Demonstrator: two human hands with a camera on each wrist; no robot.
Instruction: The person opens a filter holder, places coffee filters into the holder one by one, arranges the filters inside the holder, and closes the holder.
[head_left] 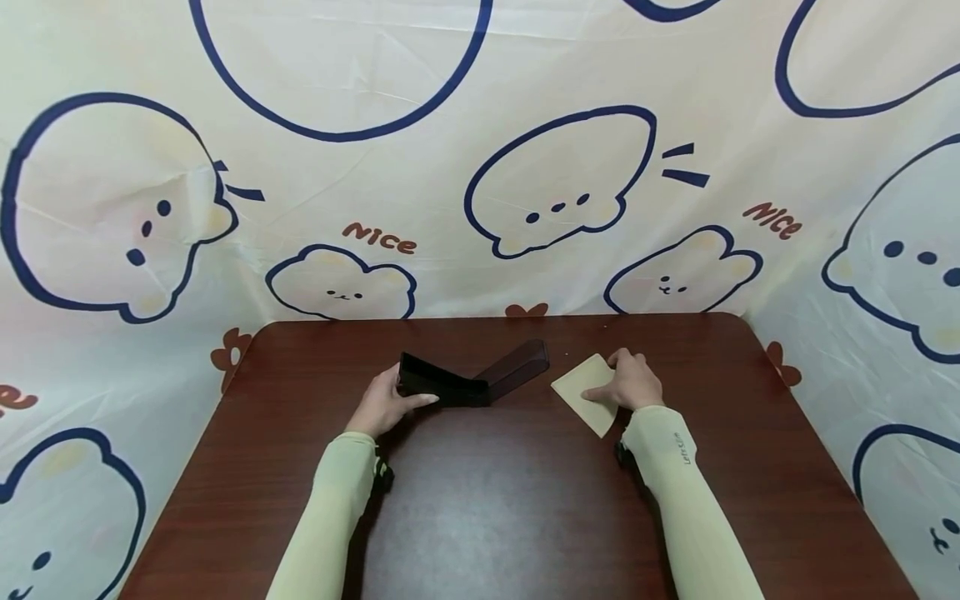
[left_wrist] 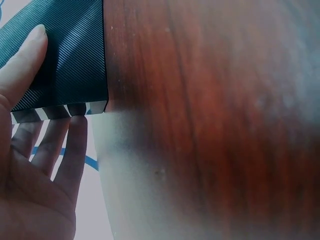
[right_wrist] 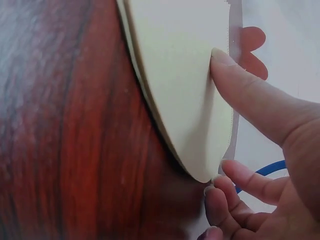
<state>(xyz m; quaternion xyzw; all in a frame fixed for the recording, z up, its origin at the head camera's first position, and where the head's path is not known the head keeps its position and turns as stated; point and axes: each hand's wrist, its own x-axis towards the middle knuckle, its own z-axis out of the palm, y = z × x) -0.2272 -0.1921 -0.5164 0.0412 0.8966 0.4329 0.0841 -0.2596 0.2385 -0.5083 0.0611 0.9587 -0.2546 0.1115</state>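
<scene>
My left hand (head_left: 382,406) grips the left end of a black hinged case (head_left: 442,385), which stands open on the table with its lid part tilted up to the right. In the left wrist view the case (left_wrist: 72,60) has a finely ribbed surface; the thumb lies on it and the fingertips touch its edge. To the right, a pale yellow folded cloth (head_left: 585,390) is pinched at its right side by my right hand (head_left: 633,383). The right wrist view shows the thumb over the cloth (right_wrist: 175,80) and the fingers at its edge, partly hidden.
The dark brown wooden table (head_left: 510,500) has a rounded far edge. Behind it and along both sides hangs a pale curtain (head_left: 420,192) printed with blue cartoon outlines.
</scene>
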